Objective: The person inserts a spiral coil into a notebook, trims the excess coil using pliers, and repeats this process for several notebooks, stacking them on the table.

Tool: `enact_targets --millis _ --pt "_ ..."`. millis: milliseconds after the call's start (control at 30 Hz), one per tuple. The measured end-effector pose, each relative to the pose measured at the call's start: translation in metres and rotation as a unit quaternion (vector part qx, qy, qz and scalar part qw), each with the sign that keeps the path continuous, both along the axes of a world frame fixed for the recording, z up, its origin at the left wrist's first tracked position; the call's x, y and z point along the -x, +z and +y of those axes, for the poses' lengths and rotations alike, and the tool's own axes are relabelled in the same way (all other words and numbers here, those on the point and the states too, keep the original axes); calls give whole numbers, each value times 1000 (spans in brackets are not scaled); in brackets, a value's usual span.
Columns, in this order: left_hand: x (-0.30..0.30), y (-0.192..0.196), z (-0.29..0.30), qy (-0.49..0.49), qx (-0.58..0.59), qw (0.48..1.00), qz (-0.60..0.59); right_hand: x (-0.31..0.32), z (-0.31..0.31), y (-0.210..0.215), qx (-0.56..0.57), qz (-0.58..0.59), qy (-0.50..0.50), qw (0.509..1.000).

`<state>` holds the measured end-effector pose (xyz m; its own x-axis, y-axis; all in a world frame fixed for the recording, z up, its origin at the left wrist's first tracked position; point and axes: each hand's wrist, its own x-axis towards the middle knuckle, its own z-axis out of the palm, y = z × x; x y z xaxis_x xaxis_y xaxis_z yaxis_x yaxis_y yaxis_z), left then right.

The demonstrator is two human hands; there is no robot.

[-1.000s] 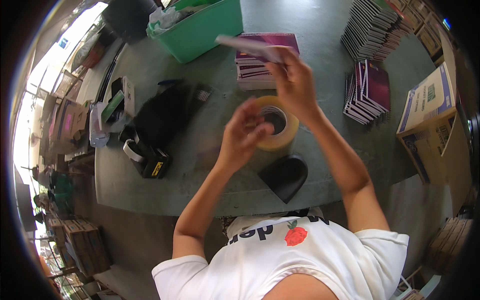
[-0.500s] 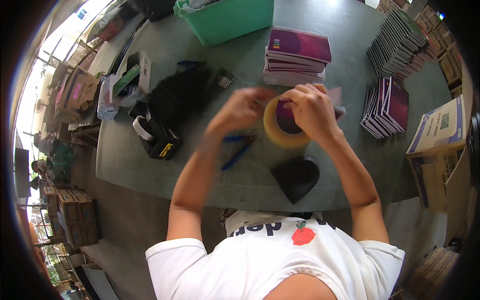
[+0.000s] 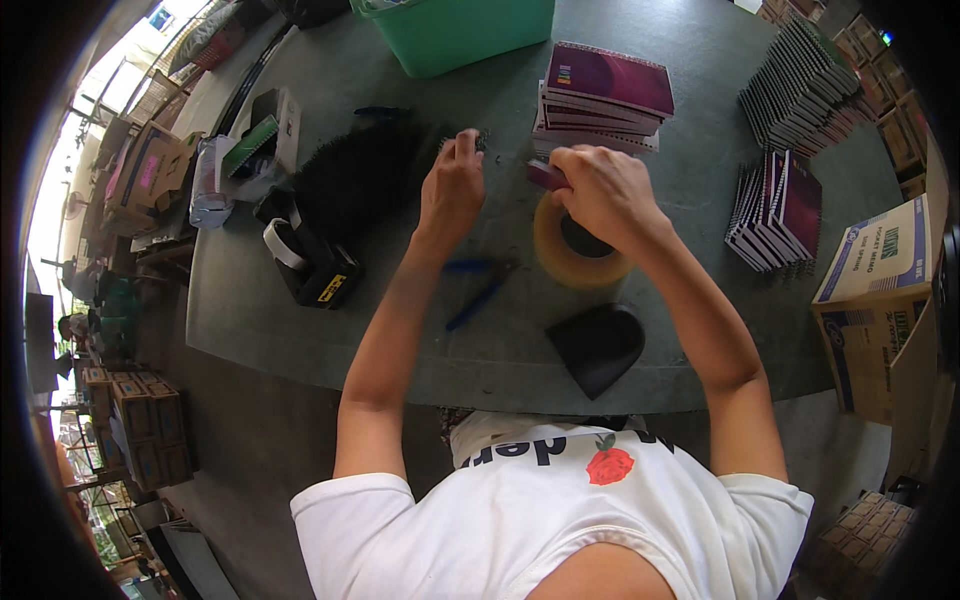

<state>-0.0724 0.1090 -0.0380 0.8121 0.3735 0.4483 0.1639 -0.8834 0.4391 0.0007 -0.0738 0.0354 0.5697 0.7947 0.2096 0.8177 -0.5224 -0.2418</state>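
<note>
My right hand (image 3: 608, 195) is closed around a small purple-covered notebook (image 3: 544, 176), mostly hidden under the fingers. It is above a large roll of yellowish tape (image 3: 550, 248) lying flat on the table. My left hand (image 3: 455, 185) is at the right end of a dark pile of black binding coils (image 3: 355, 180). Its fingertips are bunched by a few small coils (image 3: 482, 140); whatever is between them is too small to make out. Blue-handled pliers (image 3: 478, 300) lie between my forearms. Closer to me sits a black, rounded, wedge-like piece (image 3: 598, 352).
Spiral notebooks are stacked beyond my right hand (image 3: 608, 85), with more stacks at the right (image 3: 775, 215) and far right (image 3: 800, 90). A green tub (image 3: 455, 40) stands at the back. On the left are a black tape dispenser (image 3: 318, 270) and a plastic bottle (image 3: 210, 185). A carton (image 3: 875, 260) adjoins the right edge.
My left hand has moved left and away from the right hand, over to the small coils. The right hand has shifted slightly left with the notebook, uncovering more of the tape roll.
</note>
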Motion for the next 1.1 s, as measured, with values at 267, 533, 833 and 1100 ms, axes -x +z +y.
enact_targets --millis 267,533,833,1100 --pt "22 13 -12 13 23 992 123 -7 -2 18 46 27 0 999" --pt "25 25 -47 -124 145 977 98 -18 5 -1 75 92 50 992" --pt "45 54 -65 -117 248 961 -43 -6 0 -4 -36 76 44 996" --pt "36 51 -71 -57 236 970 -22 -9 -10 -7 -71 109 111 985"
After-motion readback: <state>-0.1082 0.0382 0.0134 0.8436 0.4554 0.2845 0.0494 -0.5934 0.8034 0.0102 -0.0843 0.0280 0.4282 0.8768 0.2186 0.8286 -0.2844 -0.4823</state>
